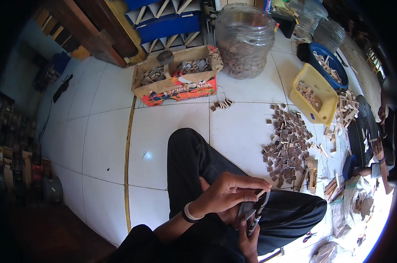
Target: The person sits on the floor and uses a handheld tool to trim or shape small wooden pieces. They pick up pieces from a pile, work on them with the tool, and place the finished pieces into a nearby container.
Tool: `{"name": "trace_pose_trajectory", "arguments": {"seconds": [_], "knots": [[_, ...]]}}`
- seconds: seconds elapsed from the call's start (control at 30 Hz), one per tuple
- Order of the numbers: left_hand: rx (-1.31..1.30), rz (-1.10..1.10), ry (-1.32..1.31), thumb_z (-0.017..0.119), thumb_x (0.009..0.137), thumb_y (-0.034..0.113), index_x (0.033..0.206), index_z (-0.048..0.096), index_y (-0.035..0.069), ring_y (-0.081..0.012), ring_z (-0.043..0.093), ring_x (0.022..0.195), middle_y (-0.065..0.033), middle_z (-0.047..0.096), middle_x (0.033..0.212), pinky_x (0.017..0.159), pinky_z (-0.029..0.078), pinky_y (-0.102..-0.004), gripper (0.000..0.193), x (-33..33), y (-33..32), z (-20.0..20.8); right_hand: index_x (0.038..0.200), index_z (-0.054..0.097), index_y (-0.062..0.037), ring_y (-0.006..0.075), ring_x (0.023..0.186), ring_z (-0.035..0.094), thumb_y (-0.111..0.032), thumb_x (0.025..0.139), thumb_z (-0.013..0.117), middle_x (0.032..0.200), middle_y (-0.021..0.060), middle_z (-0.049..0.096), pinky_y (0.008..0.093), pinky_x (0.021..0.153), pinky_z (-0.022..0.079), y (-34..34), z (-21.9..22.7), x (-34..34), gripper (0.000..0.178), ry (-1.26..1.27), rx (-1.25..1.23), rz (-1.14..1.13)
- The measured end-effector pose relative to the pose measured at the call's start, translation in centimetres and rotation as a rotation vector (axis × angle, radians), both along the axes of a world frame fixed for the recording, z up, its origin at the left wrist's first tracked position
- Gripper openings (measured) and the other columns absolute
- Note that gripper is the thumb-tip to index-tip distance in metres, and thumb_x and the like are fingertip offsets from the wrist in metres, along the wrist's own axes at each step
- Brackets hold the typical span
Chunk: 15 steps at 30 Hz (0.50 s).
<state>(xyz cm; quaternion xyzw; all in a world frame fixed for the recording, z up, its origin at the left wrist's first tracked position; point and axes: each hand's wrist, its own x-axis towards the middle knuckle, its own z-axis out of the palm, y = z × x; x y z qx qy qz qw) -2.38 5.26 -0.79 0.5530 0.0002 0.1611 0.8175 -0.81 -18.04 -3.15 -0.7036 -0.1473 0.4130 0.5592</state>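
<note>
My left hand [227,193], with a pale band at the wrist, reaches across my lap with its fingers closed. Between thumb and fingertips it pinches a small pale wooden piece [260,193]. Just below, my right hand [248,240] grips a dark, flat strip-like thing [253,222] with pale edges; its exact kind is not clear. The wooden piece is close to the upper end of this dark thing, and I cannot tell whether they touch. Right of my knee, a spread of small brown square wooden pieces [288,142] lies on the white tiled floor.
Ahead stands a cardboard box [181,94] of small grey pieces, beside a large clear plastic container [244,41]. At right are a yellow basin [298,83], a blue basin [344,72] and red-handled scissors [309,236]. Another person's hand [378,150] shows at the right edge.
</note>
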Motion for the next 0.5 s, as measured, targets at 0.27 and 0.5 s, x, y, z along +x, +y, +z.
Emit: {"name": "trace_pose_trajectory", "arguments": {"seconds": [0.27, 0.5], "knots": [[0.066, 0.041, 0.034, 0.074, 0.092, 0.006, 0.123, 0.073, -0.003, -0.0282, 0.069, 0.120, -0.0187, 0.072, 0.128, 0.107, 0.053, -0.0389, 0.032, -0.5, 1.3, 1.2, 0.107, 0.057, 0.0007, 0.0419, 0.075, 0.064, -0.007, 0.097, 0.063, 0.082, 0.0216, 0.063, 0.0461, 0.068, 0.050, 2.2, 1.4, 2.6, 0.014, -0.478, -0.179, 0.012], [0.107, 0.420, 0.336, 0.072, 0.096, 0.007, 0.132, 0.066, -0.005, -0.0164, 0.064, 0.119, -0.0114, 0.071, 0.127, 0.106, 0.049, -0.0337, 0.038, -0.7, 4.3, -0.2, 0.132, 0.055, 0.0043, 0.0457, 0.095, 0.067, -0.008, 0.100, 0.063, 0.104, 0.0269, 0.066, 0.0482, 0.085, 0.052, 2.3, 0.0, 7.2, 0.035, -0.502, -0.002, 0.000]]}}
